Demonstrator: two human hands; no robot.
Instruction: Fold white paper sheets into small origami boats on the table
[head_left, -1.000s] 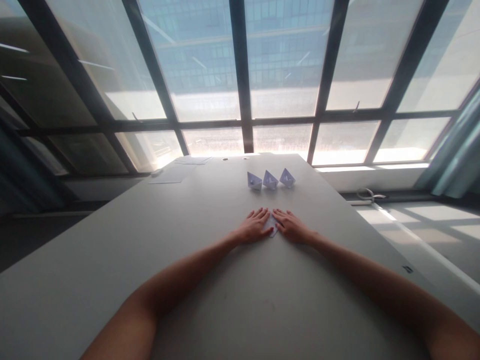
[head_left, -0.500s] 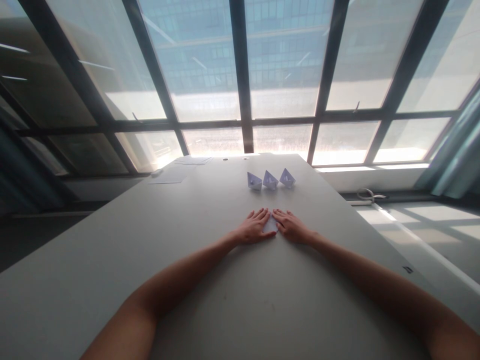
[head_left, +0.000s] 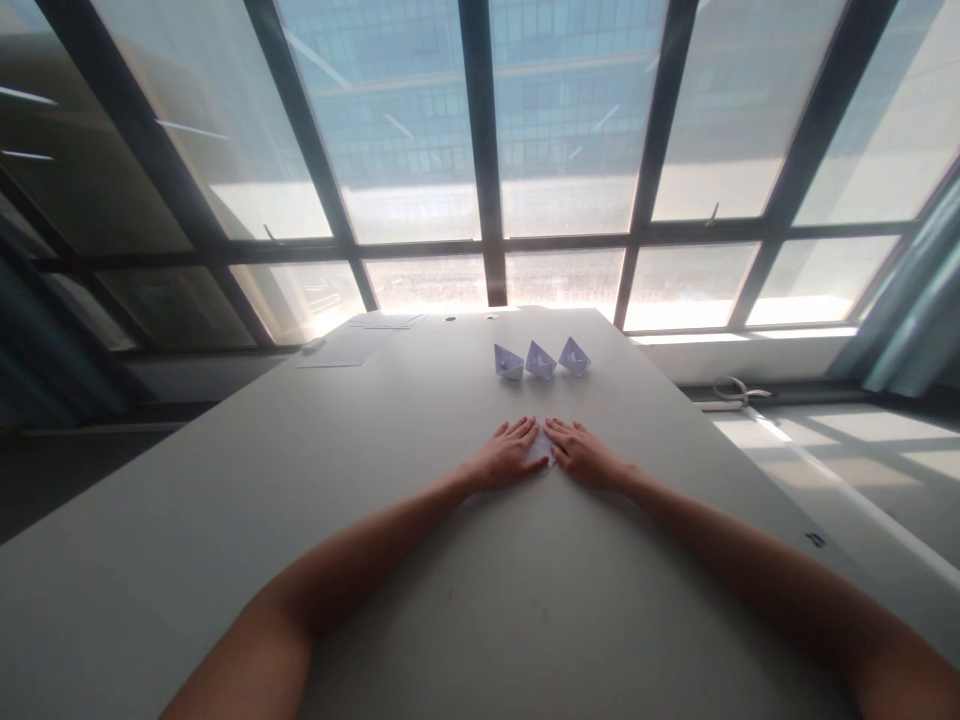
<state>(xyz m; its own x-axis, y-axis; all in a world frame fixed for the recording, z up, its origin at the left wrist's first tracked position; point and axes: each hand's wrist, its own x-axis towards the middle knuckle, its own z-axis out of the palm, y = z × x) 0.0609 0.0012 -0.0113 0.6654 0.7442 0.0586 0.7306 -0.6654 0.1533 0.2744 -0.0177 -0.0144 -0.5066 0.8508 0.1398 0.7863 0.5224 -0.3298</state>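
Note:
A small folded piece of white paper (head_left: pixel 541 452) lies flat on the table, mostly covered by my two hands. My left hand (head_left: pixel 511 454) rests on its left part, fingers stretched out and thumb pointing across the paper. From the other side, my right hand (head_left: pixel 582 452) lies flat over the right part, its fingertips close to those of the left. Both hands are open and press down rather than grip. Beyond them stand three folded paper boats: a left one (head_left: pixel 508 362), a middle one (head_left: pixel 540 360) and a right one (head_left: pixel 574 357).
White sheets of paper (head_left: pixel 341 349) lie at the table's far left, with more sheets (head_left: pixel 386 321) behind them. The long white table (head_left: pixel 420 600) reaches toward large windows. A pale cable (head_left: pixel 739 390) lies by the wall at right.
My left thumb has drawn back slightly to the left, showing a little more of the paper's near edge. My right hand and the paper boats look unmoved.

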